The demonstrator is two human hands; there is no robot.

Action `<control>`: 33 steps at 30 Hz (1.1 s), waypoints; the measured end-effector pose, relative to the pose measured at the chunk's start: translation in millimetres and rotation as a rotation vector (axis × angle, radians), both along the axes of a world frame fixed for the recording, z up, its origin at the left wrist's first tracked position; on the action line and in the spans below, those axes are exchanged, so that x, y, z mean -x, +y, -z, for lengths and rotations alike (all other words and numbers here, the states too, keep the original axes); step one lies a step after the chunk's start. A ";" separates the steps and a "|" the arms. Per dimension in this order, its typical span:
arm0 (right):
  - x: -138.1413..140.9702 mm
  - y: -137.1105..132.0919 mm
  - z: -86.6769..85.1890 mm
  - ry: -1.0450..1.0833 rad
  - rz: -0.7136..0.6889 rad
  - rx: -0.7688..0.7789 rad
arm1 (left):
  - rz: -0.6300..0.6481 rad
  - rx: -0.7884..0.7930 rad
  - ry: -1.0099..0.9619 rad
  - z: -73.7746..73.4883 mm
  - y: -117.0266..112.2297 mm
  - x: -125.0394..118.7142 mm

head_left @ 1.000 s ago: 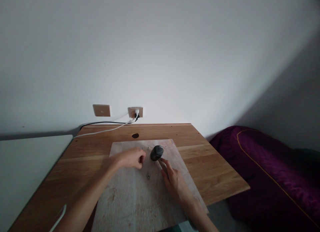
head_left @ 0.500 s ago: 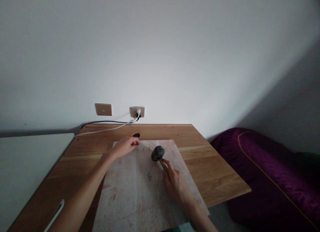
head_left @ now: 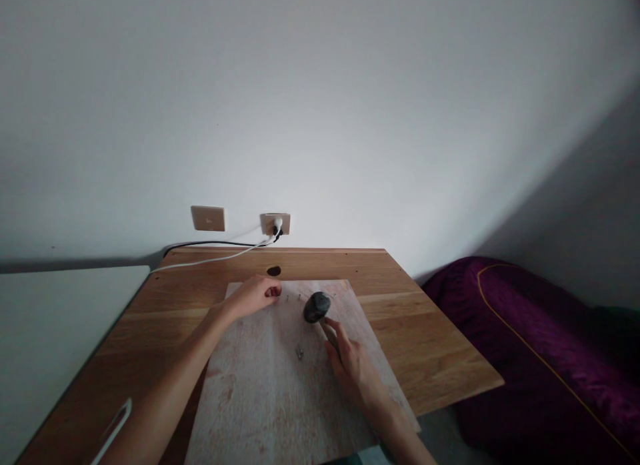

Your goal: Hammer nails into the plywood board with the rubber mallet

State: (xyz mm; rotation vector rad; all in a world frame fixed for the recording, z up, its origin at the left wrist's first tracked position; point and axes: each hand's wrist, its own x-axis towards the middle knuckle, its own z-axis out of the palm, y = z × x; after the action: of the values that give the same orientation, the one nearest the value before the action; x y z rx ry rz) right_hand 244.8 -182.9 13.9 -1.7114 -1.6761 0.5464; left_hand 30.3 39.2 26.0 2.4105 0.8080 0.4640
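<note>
- The two hands are apart from each other, both over the pale board (head_left: 250,398) that lies on the wooden table (head_left: 440,358).
- The right hand (head_left: 353,361) is wrapped around the handle (head_left: 329,332) of the hammer (head_left: 317,307). It holds the handle close to the big dark head.
- The head is over the far part of the board, nearer its far right corner than its far left one. I cannot tell if it touches the wood.
- The left hand (head_left: 261,293) is by the board's far edge, with its fingers curled in. I cannot tell if they pinch anything.
- Just to the right of the left hand, two small nails (head_left: 293,296) stand up from the board, near its far edge. They are too small to see well.
- A little pile of metal bits (head_left: 299,352) lies closer to the person, between the hammer head and the middle of the board.
- For good, safe work here, I think soft, straight taps are best, with the head flat over a nail.
- Holding the handle lower down would give a better swing.
- The left fingers should be low on a nail, or well out of the way, because the head is wide and could squash them.
- The board should lie flat and not slide.
</note>
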 end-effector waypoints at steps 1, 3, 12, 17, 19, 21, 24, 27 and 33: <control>0.1 0.0 -0.3 -0.002 -0.001 0.005 | -0.001 0.002 0.003 0.2 0.1 0.0; 0.4 0.0 -0.5 -0.007 0.003 0.014 | -0.010 -0.002 0.001 1.5 0.1 -0.6; 0.5 -0.1 1.4 -0.011 0.010 -0.044 | -0.114 -0.034 0.004 10.3 -0.9 -4.8; 1.2 0.2 -0.6 -0.005 0.021 -0.036 | -0.113 -0.004 -0.034 17.9 4.2 -4.5; 0.4 1.3 -1.4 -0.016 0.027 -0.017 | -0.079 0.033 -0.053 19.9 6.9 -3.1; -0.7 3.9 -2.1 -0.040 0.022 0.007 | -0.033 0.055 -0.076 20.4 9.0 -1.1; -0.3 11.3 -4.6 -0.072 -0.001 0.015 | 0.018 0.053 -0.103 19.6 10.3 1.4; 4.8 22.9 -12.7 -0.066 -0.034 -0.014 | 0.003 0.065 -0.102 19.4 10.5 2.2; 20.5 50.3 -37.8 -0.073 -0.034 -0.039 | -0.072 0.084 -0.109 21.9 11.0 -0.2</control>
State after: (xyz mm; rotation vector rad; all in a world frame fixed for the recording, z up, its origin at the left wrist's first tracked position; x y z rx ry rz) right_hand 224.3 -132.6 51.7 -1.6964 -1.7585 0.4695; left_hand 30.6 50.2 4.1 2.2639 0.8515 0.5735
